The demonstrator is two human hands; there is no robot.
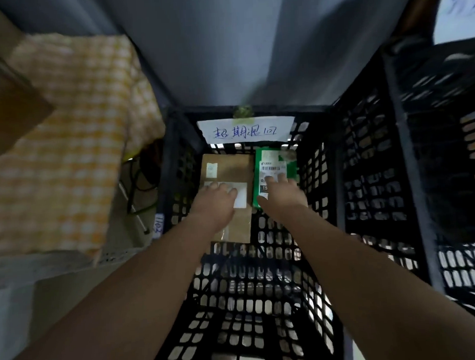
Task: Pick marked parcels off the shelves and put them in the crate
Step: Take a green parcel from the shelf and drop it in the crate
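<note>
A: Entry. Nearest the lens, the left forearm (127, 291) and right forearm (369, 283) reach down into the black lattice crate (261, 286).

B: Surroundings, by size?

A: A yellow checked cloth (76, 147) lies outside the crate on the left. Both parcels lie flat on the crate floor at the far end. The brown parcel (230, 166) is on the left and the green parcel (291, 175) is just beside it on the right. A handwritten paper sign (245, 131) hangs on the far wall above them.

B: Hands?

A: The left hand (217, 200) rests on the brown parcel, fingers extended over its white label (242, 195). The right hand (281, 191) lies on the green parcel, fingers spread flat, thumb at its near left edge. Neither hand visibly curls around anything.
</note>
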